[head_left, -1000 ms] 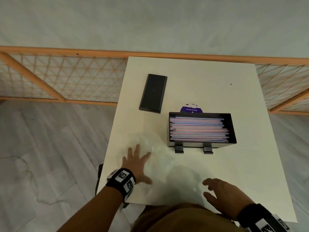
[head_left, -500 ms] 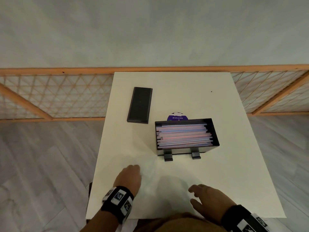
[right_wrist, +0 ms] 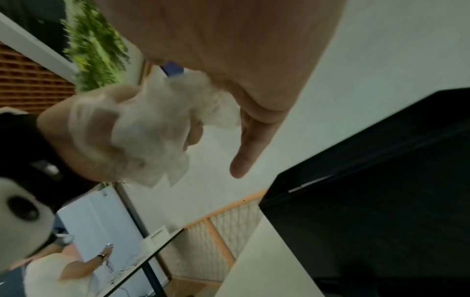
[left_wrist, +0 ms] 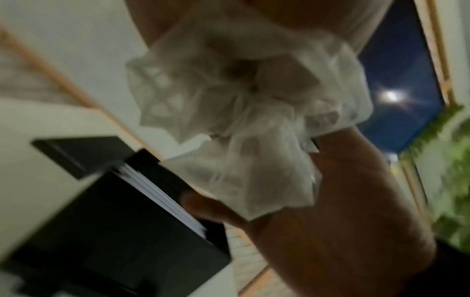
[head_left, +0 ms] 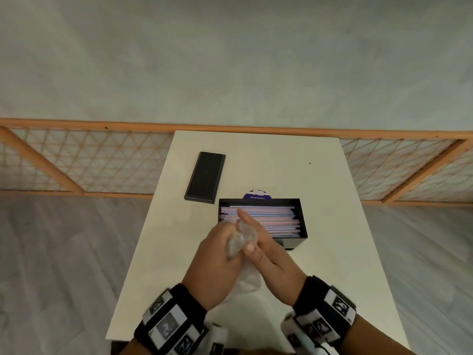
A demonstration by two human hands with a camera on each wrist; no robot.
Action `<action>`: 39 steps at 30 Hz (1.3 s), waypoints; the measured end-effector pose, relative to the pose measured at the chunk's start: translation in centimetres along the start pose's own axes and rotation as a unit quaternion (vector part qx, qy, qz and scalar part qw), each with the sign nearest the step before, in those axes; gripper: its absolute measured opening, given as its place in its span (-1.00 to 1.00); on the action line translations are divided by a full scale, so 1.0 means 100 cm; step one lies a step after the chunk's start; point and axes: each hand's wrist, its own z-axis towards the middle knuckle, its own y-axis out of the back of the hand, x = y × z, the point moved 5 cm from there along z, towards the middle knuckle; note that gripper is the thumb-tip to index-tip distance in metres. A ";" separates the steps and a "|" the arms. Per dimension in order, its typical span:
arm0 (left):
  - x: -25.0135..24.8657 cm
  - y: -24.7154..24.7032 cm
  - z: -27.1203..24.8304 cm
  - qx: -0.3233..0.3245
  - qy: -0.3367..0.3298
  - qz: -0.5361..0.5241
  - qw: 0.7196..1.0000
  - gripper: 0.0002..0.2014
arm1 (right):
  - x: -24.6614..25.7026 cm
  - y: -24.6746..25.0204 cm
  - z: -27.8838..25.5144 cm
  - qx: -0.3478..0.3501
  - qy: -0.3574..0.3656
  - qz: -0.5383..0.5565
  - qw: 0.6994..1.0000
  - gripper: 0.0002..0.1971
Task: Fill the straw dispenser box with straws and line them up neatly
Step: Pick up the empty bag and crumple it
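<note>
The white tabletop carries everything, and both hands work above its near half. Just beyond the hands sits the black straw dispenser box, open on top, its pale pink and blue straws lying lengthwise in a fairly even stack that looks close to full. Farther out and to the left of the left hand lies a flat black lid, apart from the box. Between the hands is a clear plastic bag, crumpled into a wad with a tail hanging toward the wrists.

The left hand is clenched round the bag, fingers curled over the bunched film. The right hand lies against the wad with fingers mostly straight and its thumb pressing on the plastic; whether it truly grips cannot be told.

The step looks like balling up the empty wrapper. To do it well, squeeze the air out toward the hanging tail, keep the wad inside the left fist, and hold the hands short of the box so the loose film does not brush the stack and skew the straws. Then set it aside, clear of box and lid.
</note>
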 end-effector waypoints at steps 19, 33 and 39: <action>-0.024 -0.061 -0.040 -0.033 -0.058 0.046 0.997 -0.37 | -0.012 -0.005 -0.012 0.101 0.071 -0.083 0.989 -0.86; 0.077 -0.025 -0.079 -0.038 -0.154 0.194 0.968 -0.64 | -0.053 -0.060 -0.020 0.255 -0.295 0.153 0.908 -0.53; 0.218 0.102 -0.128 -0.178 0.239 0.035 0.954 -0.72 | -0.073 -0.084 -0.022 0.252 -0.293 -0.170 0.906 -0.50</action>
